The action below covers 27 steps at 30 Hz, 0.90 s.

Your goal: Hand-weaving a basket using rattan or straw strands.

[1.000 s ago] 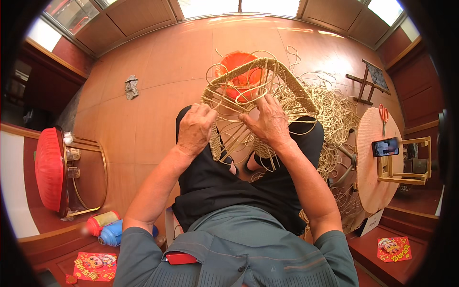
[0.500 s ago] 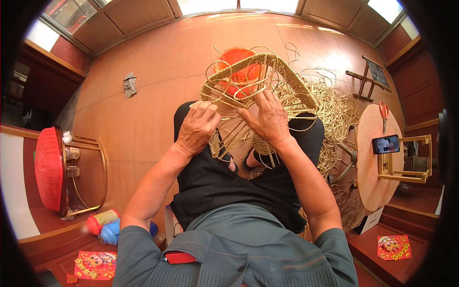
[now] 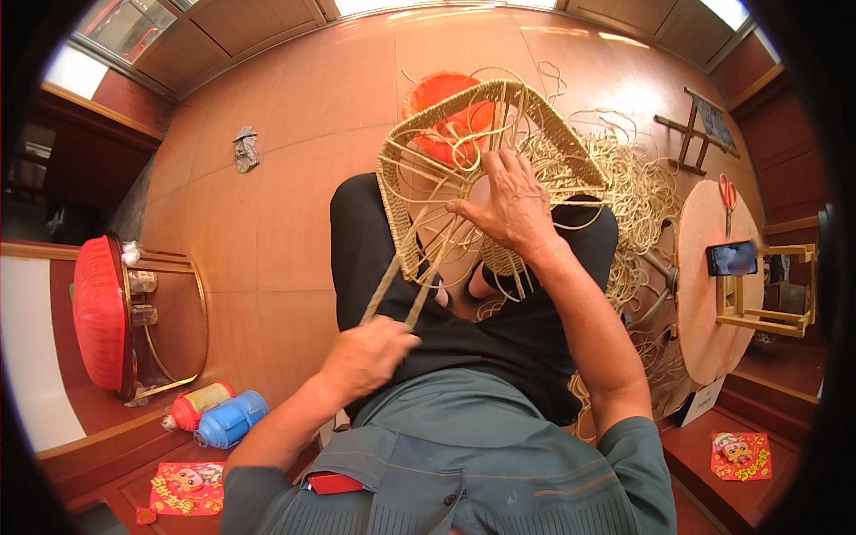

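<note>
A woven straw-coloured cord frame point(image 3: 562, 143), rounded at the far side, rests over my knees with cords strung across its open middle. My left hand point(image 3: 370, 357), blurred, is closed on two taut lengths of cord point(image 3: 383, 287) drawn from the frame toward my lap. At the strung middle, my right hand point(image 3: 513, 205) is closed around the gathered cords, thumb on the left and fingers on the far side. The palm hides part of what it grips. Loose loops of cord point(image 3: 464, 147) stand up beyond its fingers.
An orange-red basin point(image 3: 432, 86) sits beyond the frame. Tangled cord point(image 3: 637, 192) heaps at the right. A round table point(image 3: 700, 330) holds scissors point(image 3: 728, 201) and a phone point(image 3: 731, 259). Left are a red-covered stand point(image 3: 96, 312) and a blue flask point(image 3: 232, 419).
My left hand has moved from the frame's near left side back toward my lap, pulling cords tight. My right hand stays at the middle; the whole view has shifted slightly.
</note>
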Each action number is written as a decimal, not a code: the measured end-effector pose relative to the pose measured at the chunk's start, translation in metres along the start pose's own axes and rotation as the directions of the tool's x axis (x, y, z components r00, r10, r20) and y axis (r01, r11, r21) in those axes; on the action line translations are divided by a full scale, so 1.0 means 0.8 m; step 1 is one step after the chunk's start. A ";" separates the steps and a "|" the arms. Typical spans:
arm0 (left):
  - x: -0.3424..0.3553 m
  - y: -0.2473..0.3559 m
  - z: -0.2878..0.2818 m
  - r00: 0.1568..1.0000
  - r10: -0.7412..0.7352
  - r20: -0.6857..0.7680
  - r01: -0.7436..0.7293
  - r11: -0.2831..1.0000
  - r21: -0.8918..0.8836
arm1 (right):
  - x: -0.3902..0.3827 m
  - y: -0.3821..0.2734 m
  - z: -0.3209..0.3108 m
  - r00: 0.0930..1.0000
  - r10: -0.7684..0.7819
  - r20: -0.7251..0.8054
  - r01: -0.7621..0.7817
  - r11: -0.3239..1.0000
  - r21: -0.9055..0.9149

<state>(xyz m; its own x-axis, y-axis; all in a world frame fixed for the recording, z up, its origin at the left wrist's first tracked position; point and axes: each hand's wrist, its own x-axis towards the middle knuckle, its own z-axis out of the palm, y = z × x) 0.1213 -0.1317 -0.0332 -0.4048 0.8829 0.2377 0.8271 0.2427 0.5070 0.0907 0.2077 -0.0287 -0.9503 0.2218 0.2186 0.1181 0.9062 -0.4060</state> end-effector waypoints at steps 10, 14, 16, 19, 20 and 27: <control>-0.119 -0.030 -0.046 0.343 -0.939 -0.027 0.728 0.283 -0.624 | 0.002 -0.022 0.000 0.993 0.089 0.071 -0.092 0.995 0.043; -0.118 -0.064 -0.057 0.185 -0.957 0.223 0.669 -0.044 -0.742 | -0.003 -0.005 0.021 0.996 0.062 -0.062 -0.058 0.997 0.057; -0.083 -0.054 -0.052 0.325 -0.944 -0.049 0.832 0.310 -0.460 | -0.002 -0.005 0.019 0.997 0.057 -0.052 -0.054 0.997 0.057; -0.006 -0.034 -0.037 0.687 -0.575 -0.444 0.657 0.753 0.043 | -0.001 -0.014 0.008 0.997 0.071 -0.013 -0.071 0.996 0.048; 0.024 -0.031 -0.036 0.757 -0.452 -0.472 0.572 0.808 0.143 | -0.001 -0.012 0.009 0.997 0.073 -0.013 -0.073 0.996 0.055; 0.118 -0.068 -0.003 0.907 -0.308 -0.287 0.407 0.815 0.412 | -0.002 -0.008 0.017 0.996 0.080 -0.040 -0.079 0.996 0.030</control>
<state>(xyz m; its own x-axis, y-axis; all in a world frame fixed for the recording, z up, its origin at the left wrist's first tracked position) 0.0375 -0.0629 -0.0361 -0.7338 0.6107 0.2977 0.6701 0.7228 0.1689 0.0878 0.1964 -0.0383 -0.9254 0.3077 0.2211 0.1836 0.8746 -0.4488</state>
